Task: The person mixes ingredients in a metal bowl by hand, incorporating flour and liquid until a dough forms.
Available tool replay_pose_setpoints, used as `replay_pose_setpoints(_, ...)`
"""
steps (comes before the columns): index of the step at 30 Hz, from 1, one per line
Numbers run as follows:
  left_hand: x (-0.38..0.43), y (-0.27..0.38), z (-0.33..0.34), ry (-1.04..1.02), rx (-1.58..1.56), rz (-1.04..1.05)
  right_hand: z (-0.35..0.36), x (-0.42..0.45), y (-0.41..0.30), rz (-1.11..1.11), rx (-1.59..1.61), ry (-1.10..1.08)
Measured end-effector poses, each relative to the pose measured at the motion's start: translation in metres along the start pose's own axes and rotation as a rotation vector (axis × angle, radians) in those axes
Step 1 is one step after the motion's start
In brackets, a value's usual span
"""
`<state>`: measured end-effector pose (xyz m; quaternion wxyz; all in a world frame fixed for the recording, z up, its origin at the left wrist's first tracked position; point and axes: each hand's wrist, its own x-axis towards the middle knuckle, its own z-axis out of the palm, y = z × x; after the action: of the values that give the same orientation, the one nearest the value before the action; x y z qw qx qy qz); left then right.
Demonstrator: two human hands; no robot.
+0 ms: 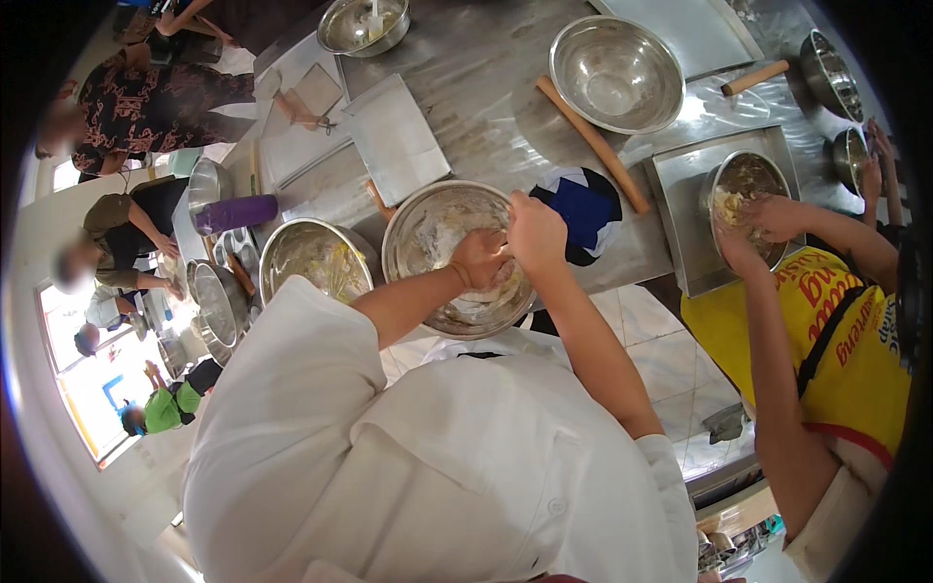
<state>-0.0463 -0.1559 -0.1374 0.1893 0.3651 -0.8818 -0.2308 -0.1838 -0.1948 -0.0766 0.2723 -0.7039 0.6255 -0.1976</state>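
A large stainless steel mixing bowl (412,233) stands tilted near the table edge before me, its inside coated with flour and dough residue. My left hand (482,259) is inside it, pressed on pale floury dough (477,293); its fingers are partly hidden. My right hand (538,229) is closed at the bowl's right rim. Just left is a second steel bowl (310,255) smeared with yellow mixture. A folded dark blue cloth (583,209) lies on a black and white cloth (611,237) to the right of my hands.
A wooden rolling pin (594,146) lies beside an empty steel bowl (616,73). Metal trays (401,142) and a purple bottle (237,213) are to the left. At right, a co-worker in a yellow apron handles dough in a bowl (754,164) on a tray (681,218). Several people work farther left.
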Motion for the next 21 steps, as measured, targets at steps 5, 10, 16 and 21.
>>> replay_pose_setpoints(5, 0.005, -0.009, 0.005, 0.012, -0.034, -0.013, -0.003, -0.001, -0.002, 0.019, -0.003, -0.031)
replay_pose_setpoints(10, 0.012, -0.02, 0.006, -0.065, 0.139, -0.034, -0.002, 0.004, 0.001, -0.032, -0.017, -0.04)
replay_pose_setpoints(16, 0.025, -0.021, -0.013, -0.264, 0.269, -0.126, -0.004, 0.016, -0.001, -0.052, -0.138, -0.069)
replay_pose_setpoints(21, 0.027, 0.002, -0.075, -0.238, 0.371, -0.295, -0.003, 0.017, 0.002, -0.033, -0.209, -0.073)
